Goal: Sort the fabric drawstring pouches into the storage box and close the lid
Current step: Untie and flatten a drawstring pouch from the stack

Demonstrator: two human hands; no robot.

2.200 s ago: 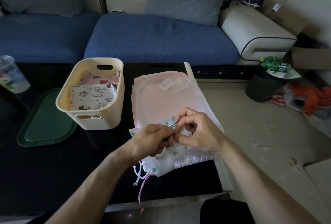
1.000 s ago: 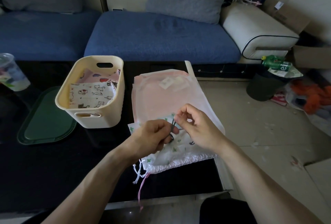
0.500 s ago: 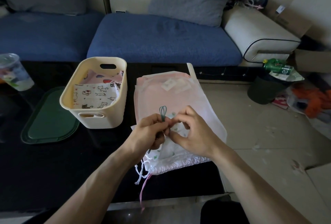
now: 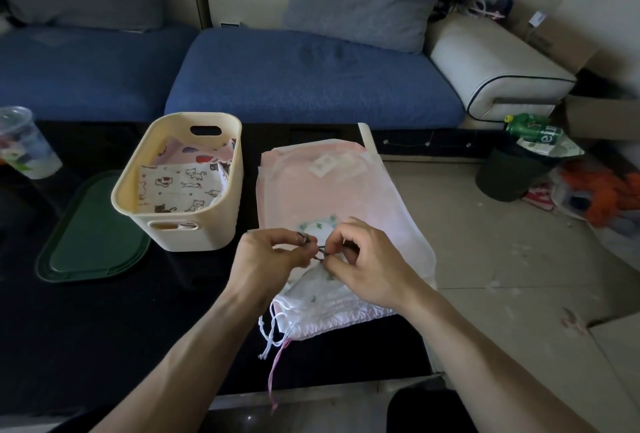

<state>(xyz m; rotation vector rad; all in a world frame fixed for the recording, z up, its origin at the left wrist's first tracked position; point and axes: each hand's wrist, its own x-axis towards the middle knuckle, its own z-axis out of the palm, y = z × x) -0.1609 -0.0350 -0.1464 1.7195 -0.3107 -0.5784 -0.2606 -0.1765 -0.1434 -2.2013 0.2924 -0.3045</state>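
Now both hands, left [image 4: 273, 252] and right [image 4: 363, 259], pinch what seems a band [image 4: 320, 252] over the pouch [image 4: 325, 301]; boxing [image 4: 180, 186] follows.

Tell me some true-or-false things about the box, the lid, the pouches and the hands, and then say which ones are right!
1. The cream storage box already has a cat-print pouch in it. True.
2. The green lid is on the box. False: it lies flat on the dark table, to the left of the box.
3. Both hands are working at a thin dark band over the white pouch. True: the left hand and the right hand pinch it between them.
4. The pile of pink pouches is on the sofa. False: it lies on the table, right of the box.
5. The box is empty. False: folded pouches are inside.
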